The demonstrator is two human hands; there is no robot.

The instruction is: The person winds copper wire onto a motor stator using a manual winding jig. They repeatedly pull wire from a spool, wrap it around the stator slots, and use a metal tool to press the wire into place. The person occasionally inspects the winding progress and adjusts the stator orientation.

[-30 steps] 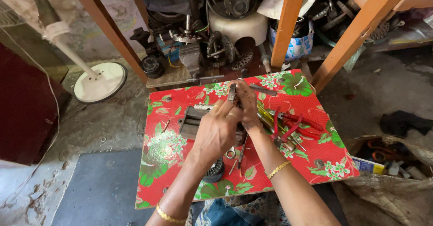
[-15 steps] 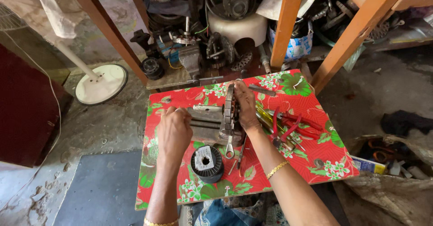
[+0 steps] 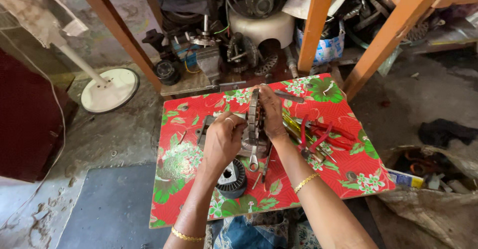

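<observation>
Now gripping upright metal stator core (image 3: 255, 117) at board centre: left hand (image 3: 222, 142) closed on near side, right hand (image 3: 271, 110) clasping far face | next, likely: steady hold while turning | surface: red floral board (image 3: 191, 154), black rotor (image 3: 231, 177), red pliers (image 3: 318, 134) | room: wooden legs (image 3: 318, 22), motor parts, white fan base (image 3: 109, 90)

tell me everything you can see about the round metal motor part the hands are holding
The motor part is a grey metal ring, apparently of stacked thin plates, held upright on edge over the red flowered board, so mostly its rim shows. The right hand grips its far side, fingers over the top; the left hand holds the near side. It looks dull and worn. A flat metal plate lies just behind it, and a spanner below.
</observation>
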